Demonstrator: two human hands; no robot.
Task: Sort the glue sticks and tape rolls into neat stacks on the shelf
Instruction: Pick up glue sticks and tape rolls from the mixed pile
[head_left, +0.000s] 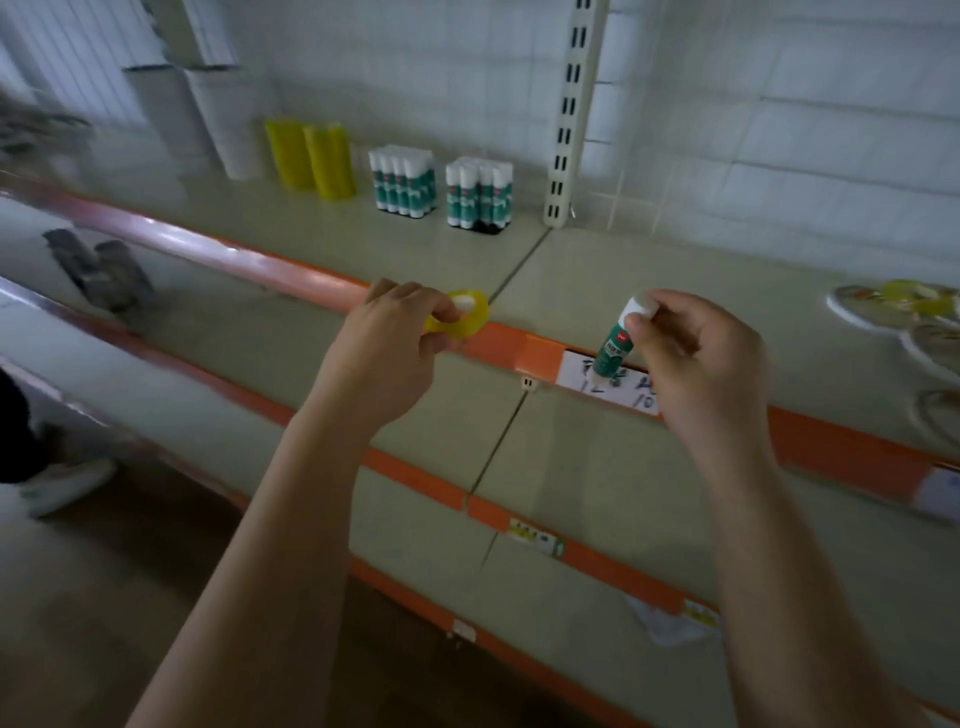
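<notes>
White tiles back the shelf (623, 270), where glue sticks (402, 182) stand in two packs (yellow tape stacks (311, 158) beside them). Left hand (387, 345) pinches a yellow tape roll (460, 314) over the shelf's front edge; right hand (696, 358) grips a glue stick (618, 340) there.

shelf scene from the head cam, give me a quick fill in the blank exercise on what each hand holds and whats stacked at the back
1. The left hand holds a yellow ____ roll.
2. The right hand pinches a glue stick by its ____ cap.
3. At the back of the shelf, ____ groups of glue sticks stand upright.
4. Left of them stand tape stacks coloured ____.

Missing words: tape; white; two; yellow
</notes>
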